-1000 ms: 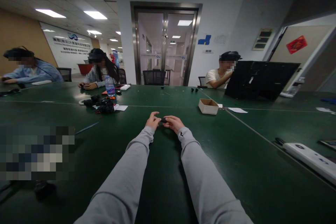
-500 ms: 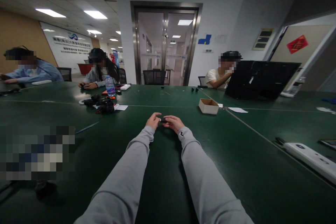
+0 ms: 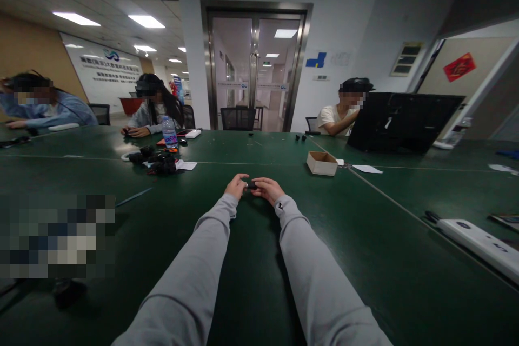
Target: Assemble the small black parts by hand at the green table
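Observation:
Both hands meet over the green table (image 3: 259, 259), arms stretched forward in grey sleeves. A small black object (image 3: 252, 186) lies between their fingertips; it is too small for me to tell its kind. My right hand (image 3: 269, 190) pinches its right end with thumb and fingers closed. At its left end, my left hand (image 3: 235, 187) holds it near the thumb tip, with the index finger reaching above. The fingers partly hide the object.
Ahead on the right stands an open cardboard box (image 3: 321, 164). To the left are a water bottle (image 3: 170, 133) and a heap of black gear (image 3: 156, 161). A white power strip (image 3: 480, 240) lies at right, below a black monitor (image 3: 405, 121). Several people sit around the table.
My hands and the small black object stay almost in place. At the far left, a seated person has raised an arm toward the head.

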### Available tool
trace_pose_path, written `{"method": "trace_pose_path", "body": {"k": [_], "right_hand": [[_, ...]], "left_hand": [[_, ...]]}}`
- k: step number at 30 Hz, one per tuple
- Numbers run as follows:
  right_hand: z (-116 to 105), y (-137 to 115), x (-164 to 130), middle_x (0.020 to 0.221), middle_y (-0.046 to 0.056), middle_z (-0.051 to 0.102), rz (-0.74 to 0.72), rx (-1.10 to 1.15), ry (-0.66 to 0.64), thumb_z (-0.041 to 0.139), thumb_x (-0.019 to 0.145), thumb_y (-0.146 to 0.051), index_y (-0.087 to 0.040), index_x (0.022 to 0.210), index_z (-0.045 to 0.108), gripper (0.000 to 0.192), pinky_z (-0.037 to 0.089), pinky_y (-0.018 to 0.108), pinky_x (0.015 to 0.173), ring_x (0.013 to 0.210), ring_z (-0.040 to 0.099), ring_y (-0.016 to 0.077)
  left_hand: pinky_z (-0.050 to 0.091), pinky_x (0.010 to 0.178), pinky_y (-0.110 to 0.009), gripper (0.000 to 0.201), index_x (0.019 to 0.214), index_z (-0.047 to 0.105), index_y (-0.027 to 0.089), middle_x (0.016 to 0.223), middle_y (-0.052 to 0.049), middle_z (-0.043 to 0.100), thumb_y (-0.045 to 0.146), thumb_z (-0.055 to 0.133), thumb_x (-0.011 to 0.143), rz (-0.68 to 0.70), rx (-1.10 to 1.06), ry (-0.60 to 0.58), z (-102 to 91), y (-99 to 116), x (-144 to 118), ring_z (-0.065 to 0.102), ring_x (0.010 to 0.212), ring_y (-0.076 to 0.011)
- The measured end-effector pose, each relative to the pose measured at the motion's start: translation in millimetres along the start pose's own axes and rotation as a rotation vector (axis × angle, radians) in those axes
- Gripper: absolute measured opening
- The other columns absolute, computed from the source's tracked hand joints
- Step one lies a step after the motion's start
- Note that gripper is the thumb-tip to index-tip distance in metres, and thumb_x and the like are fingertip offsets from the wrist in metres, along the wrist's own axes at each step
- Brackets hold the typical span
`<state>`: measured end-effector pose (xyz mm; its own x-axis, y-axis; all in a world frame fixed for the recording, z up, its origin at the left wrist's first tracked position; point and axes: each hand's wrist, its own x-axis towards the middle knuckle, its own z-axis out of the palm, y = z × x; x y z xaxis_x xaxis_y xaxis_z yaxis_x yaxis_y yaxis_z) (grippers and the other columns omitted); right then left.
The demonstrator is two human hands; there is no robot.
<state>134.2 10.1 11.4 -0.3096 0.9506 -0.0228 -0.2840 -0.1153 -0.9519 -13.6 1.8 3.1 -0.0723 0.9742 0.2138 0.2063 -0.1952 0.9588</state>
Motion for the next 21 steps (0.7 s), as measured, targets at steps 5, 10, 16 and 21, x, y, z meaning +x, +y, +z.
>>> {"method": "trace_pose_path", "body": {"k": [5,10,16,21], "right_hand": [[1.2,-0.6,-1.0,0.065,0.005,0.065,0.006,0.01,0.012,0.055,0.073,-0.006,-0.012,0.081,0.062,0.013,0.053,0.022,0.053,0.057,0.063,0.0131],[3.1,-2.4,-3.2,0.067,0.006,0.065,0.012,0.005,0.008,0.053,0.073,-0.005,-0.012,0.081,0.061,0.013,0.053,0.021,0.053,0.057,0.064,0.0131],[2.6,-2.2,-2.6,0.067,0.006,0.065,0.017,0.006,0.017,0.054,0.073,-0.005,-0.012,0.082,0.062,0.014,0.053,0.022,0.054,0.057,0.064,0.0133],[2.1,-1.7,-1.8,0.068,0.006,0.065,0.018,0.008,0.02,0.052,0.074,-0.004,-0.012,0.082,0.062,0.015,0.053,0.023,0.055,0.058,0.064,0.0136]], "left_hand": [[0.034,0.043,-0.019,0.029,0.094,0.059,0.018,0.047,0.004,0.048,0.025,0.043,0.072,0.01,0.007,-0.018,-0.9,-1.4,1.0,0.042,0.04,-0.0085],[0.034,0.043,-0.019,0.03,0.092,0.06,0.016,0.041,0.004,0.044,0.027,0.038,0.075,0.015,0.025,-0.025,-0.6,-2.5,2.0,0.041,0.039,-0.0092],[0.033,0.043,-0.019,0.028,0.092,0.06,0.017,0.044,0.004,0.045,0.026,0.041,0.073,0.015,0.03,-0.014,-0.9,-0.8,1.0,0.041,0.04,-0.0086],[0.033,0.042,-0.018,0.028,0.093,0.06,0.018,0.048,0.004,0.047,0.024,0.044,0.071,-0.011,0.019,-0.023,-1.0,-0.1,1.0,0.041,0.041,-0.0081]]}}
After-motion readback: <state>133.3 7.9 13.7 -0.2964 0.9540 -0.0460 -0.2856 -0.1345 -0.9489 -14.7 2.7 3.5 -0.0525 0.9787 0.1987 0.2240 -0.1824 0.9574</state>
